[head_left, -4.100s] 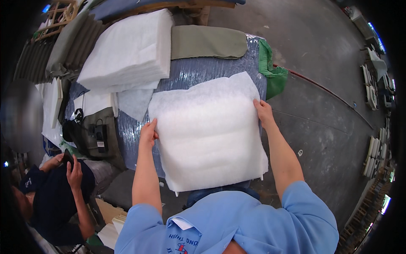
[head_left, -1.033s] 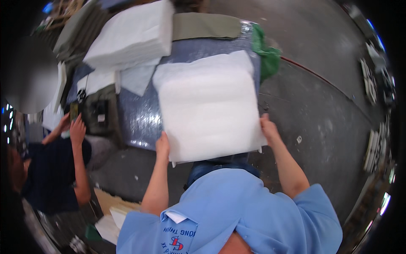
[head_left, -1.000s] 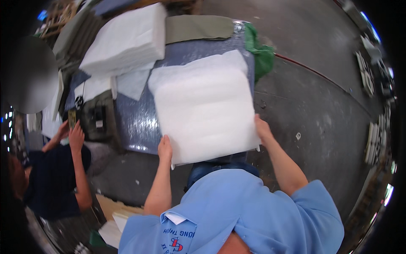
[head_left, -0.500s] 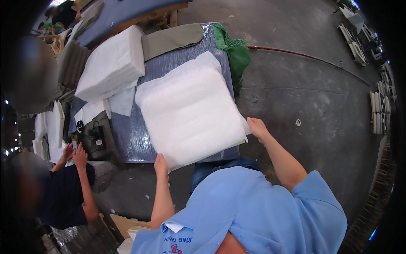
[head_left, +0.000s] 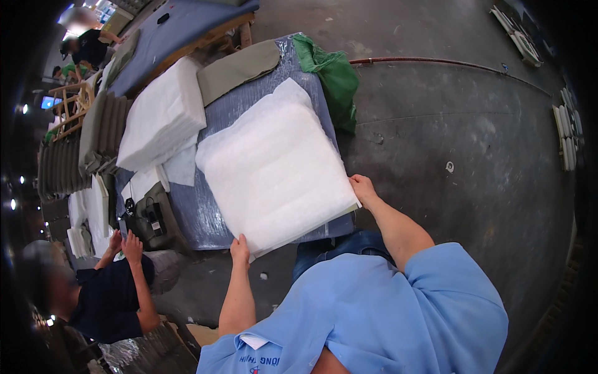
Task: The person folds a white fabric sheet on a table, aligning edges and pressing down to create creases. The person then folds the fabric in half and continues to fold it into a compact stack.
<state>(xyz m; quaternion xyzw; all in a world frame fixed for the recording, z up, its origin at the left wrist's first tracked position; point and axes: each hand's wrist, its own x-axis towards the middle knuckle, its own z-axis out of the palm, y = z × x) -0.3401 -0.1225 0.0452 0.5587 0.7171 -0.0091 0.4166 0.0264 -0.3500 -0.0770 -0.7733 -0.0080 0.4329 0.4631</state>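
Note:
A thick, square white padding sheet [head_left: 280, 168] lies on the blue plastic-covered table [head_left: 215, 221] in front of me. At its near left corner my left hand [head_left: 240, 250] pinches the edge, thumb on top. My right hand [head_left: 362, 189] grips the near right corner, its fingers curled and partly hidden by the padding. A thin greenish layer shows under the near right edge. The far side of the padding rests loosely on the table, slightly wavy.
To the left rises a stack of white padding [head_left: 165, 112], with an olive cushion cover [head_left: 240, 71] behind it. A green bag [head_left: 330, 75] hangs over the table's far right corner. At left, a co-worker [head_left: 112, 293] has both hands near a phone. A pole [head_left: 436, 60] lies on the floor.
The near right corner of the padding has been pulled in and straightened, my right hand moving slightly left with it. My left hand still holds its corner. The view has shifted a little.

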